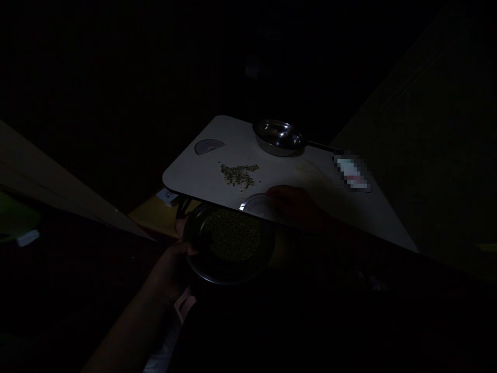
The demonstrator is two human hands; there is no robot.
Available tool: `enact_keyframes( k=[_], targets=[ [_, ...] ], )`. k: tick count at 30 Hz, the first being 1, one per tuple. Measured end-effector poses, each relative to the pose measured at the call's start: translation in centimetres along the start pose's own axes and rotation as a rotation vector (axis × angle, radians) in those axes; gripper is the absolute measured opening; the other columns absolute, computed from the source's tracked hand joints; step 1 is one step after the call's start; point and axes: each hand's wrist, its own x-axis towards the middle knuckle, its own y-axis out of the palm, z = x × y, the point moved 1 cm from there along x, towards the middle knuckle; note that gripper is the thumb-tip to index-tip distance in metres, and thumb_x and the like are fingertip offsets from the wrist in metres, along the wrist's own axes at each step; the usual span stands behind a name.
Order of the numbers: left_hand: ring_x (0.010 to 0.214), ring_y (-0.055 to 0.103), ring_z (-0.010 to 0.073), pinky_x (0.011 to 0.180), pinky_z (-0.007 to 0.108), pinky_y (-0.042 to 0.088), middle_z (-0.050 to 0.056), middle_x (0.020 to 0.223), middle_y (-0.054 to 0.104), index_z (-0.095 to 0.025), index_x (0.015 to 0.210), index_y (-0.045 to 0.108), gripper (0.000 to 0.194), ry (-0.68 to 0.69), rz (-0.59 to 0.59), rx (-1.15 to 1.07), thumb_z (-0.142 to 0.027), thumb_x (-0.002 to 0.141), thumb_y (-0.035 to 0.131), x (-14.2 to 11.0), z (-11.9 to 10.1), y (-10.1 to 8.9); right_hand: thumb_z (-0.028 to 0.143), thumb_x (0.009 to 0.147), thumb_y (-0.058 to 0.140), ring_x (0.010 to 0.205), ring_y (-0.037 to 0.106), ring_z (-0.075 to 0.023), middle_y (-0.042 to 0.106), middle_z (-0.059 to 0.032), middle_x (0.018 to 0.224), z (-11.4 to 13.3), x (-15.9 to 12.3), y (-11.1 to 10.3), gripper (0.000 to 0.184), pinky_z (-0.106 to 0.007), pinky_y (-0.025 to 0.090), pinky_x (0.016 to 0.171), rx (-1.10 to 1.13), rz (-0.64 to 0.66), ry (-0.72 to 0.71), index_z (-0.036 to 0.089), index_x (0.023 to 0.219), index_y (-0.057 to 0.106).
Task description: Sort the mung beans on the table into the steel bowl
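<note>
My left hand [176, 264] grips the side of a metal bowl [223, 277], its thumb over the rim. Small green beans [233, 235], which look like mung beans, cover the bowl's bottom. The bowl is just below the near edge of a white table [194, 178]. Above it, my right hand [293, 201] pinches a clear half-round protractor [257, 203] at the table's edge. Beyond the protractor, loose beans [238, 175] lie scattered on the tabletop. Dim light hides most of the right fingers.
Farther back on the table stand a second metal bowl [275, 148] and another protractor [208, 147]. A pixelated, lit rectangle [351, 172] lies near the right edge. A pale slanted panel [66, 181] is at left; the surroundings are very dark.
</note>
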Motion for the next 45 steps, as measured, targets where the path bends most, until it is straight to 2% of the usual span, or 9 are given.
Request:
enact_keyframes(
  k=[7, 11, 17, 22, 27, 31, 35, 39, 45],
  targets=[
    [0.042, 0.049, 0.0137, 0.042, 0.025, 0.042, 0.001, 0.048, 0.053, -0.015, 0.058, 0.059, 0.017, 0.038, 0.049, 0.034, 0.0, 0.052, 0.056, 0.6, 0.2, -0.4, 0.02, 0.081, 0.055, 0.082, 0.069, -0.0187, 0.076, -0.0044, 0.091, -0.5, 0.3, -0.4, 0.019, -0.034, 0.054, 0.077, -0.041, -0.057, 0.031, 0.019, 0.089, 0.073],
    [0.041, 0.045, 0.0115, 0.042, 0.023, 0.04, 0.0, 0.045, 0.05, -0.016, 0.054, 0.055, 0.015, 0.025, 0.0, 0.037, -0.001, 0.05, 0.055, 0.5, 0.2, -0.3, 0.02, 0.082, 0.055, 0.081, 0.069, -0.0178, 0.076, -0.004, 0.088, -0.6, 0.2, -0.4, 0.018, -0.031, 0.053, 0.076, -0.04, -0.077, 0.035, 0.019, 0.088, 0.072],
    [0.049, 0.053, 0.0157, 0.047, 0.026, 0.044, 0.0, 0.048, 0.053, -0.017, 0.058, 0.058, 0.018, 0.01, 0.047, 0.048, -0.003, 0.048, 0.058, 0.5, 0.2, -0.3, 0.02, 0.083, 0.055, 0.082, 0.069, -0.0177, 0.076, -0.004, 0.09, 0.2, 0.3, 0.3, 0.018, -0.03, 0.054, 0.075, -0.027, -0.046, 0.007, 0.019, 0.09, 0.072],
    [0.049, 0.054, 0.0147, 0.048, 0.026, 0.046, -0.002, 0.052, 0.056, -0.018, 0.065, 0.06, 0.023, 0.048, 0.066, 0.024, -0.002, 0.048, 0.06, 1.3, 0.4, -1.1, 0.022, 0.083, 0.057, 0.075, 0.068, -0.0164, 0.076, -0.0033, 0.084, 0.7, 0.5, 0.8, 0.018, -0.03, 0.054, 0.071, 0.019, 0.012, -0.028, 0.02, 0.092, 0.072],
    [0.051, 0.056, 0.0147, 0.052, 0.027, 0.049, -0.002, 0.054, 0.057, -0.017, 0.067, 0.062, 0.022, 0.054, 0.097, 0.041, -0.003, 0.05, 0.063, 1.6, 0.5, -1.6, 0.019, 0.08, 0.058, 0.082, 0.07, -0.0183, 0.076, -0.0043, 0.09, -0.1, 0.3, 0.3, 0.016, -0.033, 0.055, 0.075, 0.016, -0.069, 0.031, 0.02, 0.088, 0.072],
    [0.049, 0.054, 0.0137, 0.055, 0.029, 0.051, -0.001, 0.054, 0.058, -0.017, 0.065, 0.062, 0.018, 0.042, 0.106, 0.047, -0.004, 0.052, 0.062, 1.4, 0.6, -1.6, 0.018, 0.079, 0.059, 0.081, 0.07, -0.0187, 0.076, -0.0047, 0.089, 0.1, 0.2, 0.6, 0.016, -0.032, 0.055, 0.074, 0.025, -0.028, 0.088, 0.02, 0.089, 0.072],
    [0.048, 0.052, 0.0125, 0.052, 0.026, 0.048, 0.0, 0.053, 0.057, -0.015, 0.06, 0.062, 0.016, 0.062, 0.113, 0.042, -0.003, 0.051, 0.062, 1.5, 0.6, -1.5, 0.018, 0.079, 0.058, 0.078, 0.07, -0.0192, 0.076, -0.0058, 0.087, 0.5, 0.4, 1.1, 0.014, -0.033, 0.055, 0.072, 0.005, -0.047, 0.101, 0.019, 0.086, 0.071],
    [0.046, 0.05, 0.0121, 0.047, 0.024, 0.043, -0.001, 0.051, 0.053, -0.016, 0.058, 0.058, 0.018, 0.048, 0.117, 0.023, 0.0, 0.049, 0.061, 1.6, 0.5, -1.6, 0.017, 0.077, 0.058, 0.079, 0.07, -0.0195, 0.076, -0.0053, 0.086, -0.3, 0.6, 1.0, 0.015, -0.032, 0.055, 0.073, -0.017, -0.108, 0.115, 0.019, 0.083, 0.072],
    [0.052, 0.057, 0.0147, 0.051, 0.026, 0.046, -0.001, 0.054, 0.057, -0.016, 0.067, 0.063, 0.023, 0.065, 0.116, 0.045, -0.002, 0.049, 0.061, 1.3, 0.5, -1.2, 0.019, 0.077, 0.056, 0.076, 0.069, -0.0185, 0.075, -0.0038, 0.082, -0.9, 0.6, 0.7, 0.018, -0.033, 0.055, 0.073, -0.038, -0.147, 0.098, 0.021, 0.083, 0.073]
  ],
)
